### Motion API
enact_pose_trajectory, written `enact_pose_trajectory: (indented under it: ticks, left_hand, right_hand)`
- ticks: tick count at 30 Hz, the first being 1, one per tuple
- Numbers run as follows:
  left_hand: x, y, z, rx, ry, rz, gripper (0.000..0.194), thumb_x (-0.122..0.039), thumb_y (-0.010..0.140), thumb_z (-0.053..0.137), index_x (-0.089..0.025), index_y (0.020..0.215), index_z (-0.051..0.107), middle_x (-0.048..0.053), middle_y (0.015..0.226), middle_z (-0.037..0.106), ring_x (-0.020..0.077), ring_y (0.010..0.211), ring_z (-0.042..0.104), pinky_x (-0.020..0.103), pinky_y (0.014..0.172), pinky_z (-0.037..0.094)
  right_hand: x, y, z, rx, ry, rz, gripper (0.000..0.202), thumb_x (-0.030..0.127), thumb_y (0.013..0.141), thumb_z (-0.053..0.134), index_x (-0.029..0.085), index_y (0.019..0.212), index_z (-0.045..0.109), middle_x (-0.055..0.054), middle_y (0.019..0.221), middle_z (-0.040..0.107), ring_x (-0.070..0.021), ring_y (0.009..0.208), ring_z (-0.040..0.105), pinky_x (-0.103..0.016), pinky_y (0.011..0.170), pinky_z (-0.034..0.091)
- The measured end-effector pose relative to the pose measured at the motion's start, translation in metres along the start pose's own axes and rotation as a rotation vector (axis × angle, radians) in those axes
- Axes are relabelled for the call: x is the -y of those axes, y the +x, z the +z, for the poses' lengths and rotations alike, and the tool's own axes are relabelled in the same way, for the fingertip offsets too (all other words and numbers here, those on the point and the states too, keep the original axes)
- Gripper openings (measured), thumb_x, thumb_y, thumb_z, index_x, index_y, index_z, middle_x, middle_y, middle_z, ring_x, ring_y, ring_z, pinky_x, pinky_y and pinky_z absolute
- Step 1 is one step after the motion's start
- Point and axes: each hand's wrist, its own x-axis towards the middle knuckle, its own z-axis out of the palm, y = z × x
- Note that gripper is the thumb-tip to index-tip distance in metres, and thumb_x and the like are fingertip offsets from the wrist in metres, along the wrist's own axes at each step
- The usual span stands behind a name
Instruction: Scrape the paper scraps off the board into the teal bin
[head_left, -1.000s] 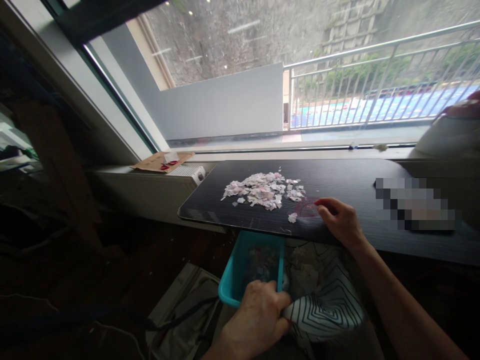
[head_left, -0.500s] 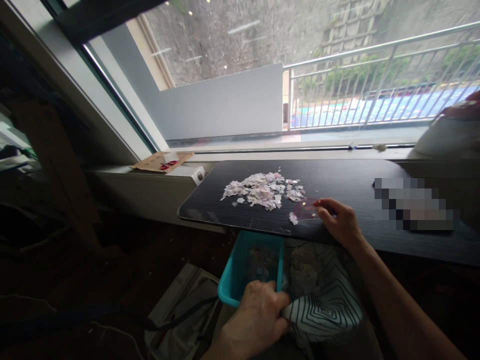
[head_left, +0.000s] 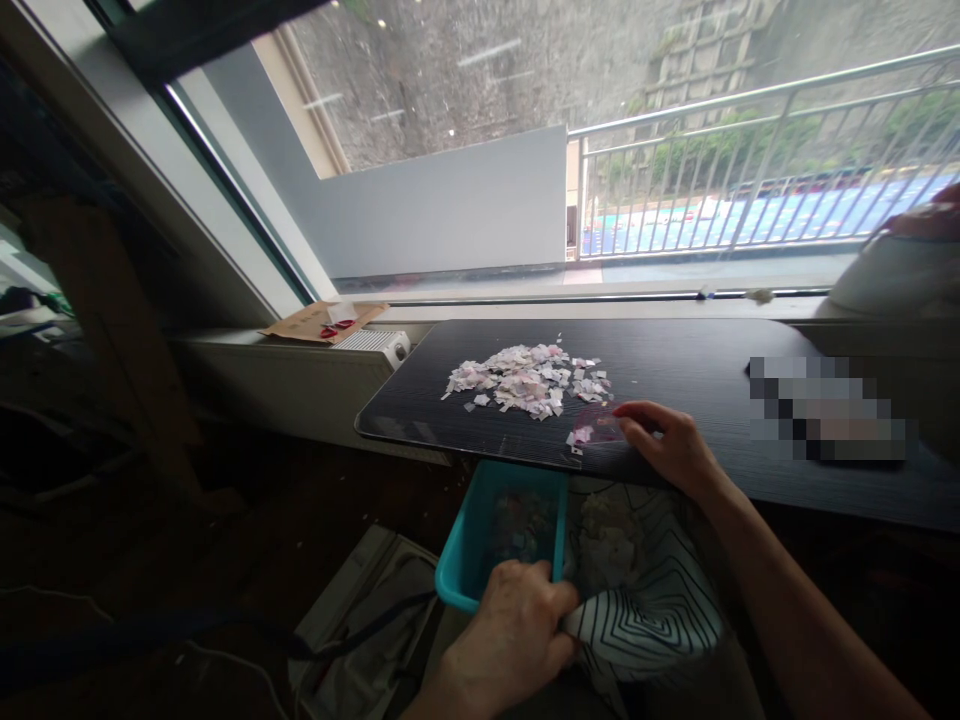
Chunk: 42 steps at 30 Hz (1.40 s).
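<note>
My right hand [head_left: 667, 437], above the table's front part, pinches a clear pinkish plastic piece [head_left: 598, 427] that looks like a thin, flat sheet. Its far edge touches a small clump of paper bits [head_left: 579, 437] near the front edge. Beyond it spreads a pile of small white and pinkish paper scraps [head_left: 521, 378]. My left hand [head_left: 517, 615] is closed at the near rim of a turquoise bin [head_left: 459, 585], with a bunched corner of black-and-white patterned cloth [head_left: 645, 625] at its fingers. The bin sits under the table edge with scraps inside.
The dark table [head_left: 690, 360] stands against a window sill. At its right lies a blurred-out object [head_left: 832, 410]. A brown envelope [head_left: 307, 322] with red-handled scissors [head_left: 337, 328] rests by the radiator [head_left: 371, 347]. More scraps lie on the cloth, and bits dot the floor.
My right hand has moved slightly left with the plastic piece, and the small clump of paper has shifted left toward the table's front edge. My left hand and the bin have stayed put.
</note>
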Motion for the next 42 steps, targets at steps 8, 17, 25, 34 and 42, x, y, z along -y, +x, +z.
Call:
enact_pose_trajectory:
  ticks: [8,17,25,34,42]
  left_hand:
    - [-0.0001,-0.0001,0.001,0.011,-0.004,-0.009,0.01,-0.031,0.077,0.058,-0.021,0.078,0.062,0.002,0.078,0.058,0.021,0.075,0.057,0.03,0.071,0.043]
    - [-0.0008,-0.0005,-0.002,0.018,-0.019,-0.015,0.01,-0.031,0.078,0.059,-0.022,0.078,0.062,0.002,0.08,0.058,0.0216,0.077,0.057,0.031,0.072,0.044]
    - [-0.0002,0.0,0.0005,0.007,0.007,-0.008,0.01,-0.031,0.077,0.059,-0.022,0.078,0.062,0.002,0.078,0.058,0.0214,0.075,0.058,0.03,0.069,0.044]
    - [-0.0008,0.0001,-0.0002,0.013,0.021,-0.006,0.009,-0.029,0.077,0.058,-0.021,0.077,0.062,0.002,0.077,0.058,0.0216,0.075,0.058,0.029,0.068,0.044]
    - [-0.0002,-0.0002,0.0006,-0.008,0.022,0.009,0.011,-0.031,0.077,0.06,-0.021,0.077,0.062,0.002,0.077,0.059,0.0218,0.074,0.059,0.029,0.067,0.044]
  right_hand:
    - [0.0007,0.0001,-0.0008,-0.113,-0.037,0.063,0.028,0.037,0.076,0.055,0.016,0.088,0.071,-0.003,0.066,0.066,-0.0156,0.059,0.058,-0.029,0.061,0.046]
    - [-0.0026,0.0018,-0.0006,-0.243,-0.119,0.118,0.028,0.037,0.073,0.055,0.017,0.083,0.072,-0.001,0.06,0.063,-0.0155,0.055,0.055,-0.028,0.056,0.044]
    - [0.0046,-0.0016,-0.0023,-0.088,0.0,0.018,0.025,0.034,0.076,0.056,0.016,0.085,0.071,-0.002,0.067,0.067,-0.0143,0.059,0.056,-0.026,0.059,0.045]
    - [-0.0018,0.0004,0.0039,0.086,0.008,-0.084,0.028,0.04,0.077,0.059,0.018,0.088,0.073,-0.004,0.075,0.071,-0.0159,0.062,0.06,-0.028,0.061,0.049]
    - [-0.0004,-0.0018,0.0063,0.023,-0.086,-0.117,0.029,0.04,0.079,0.058,0.018,0.091,0.072,-0.002,0.068,0.068,-0.0145,0.057,0.056,-0.027,0.057,0.047]
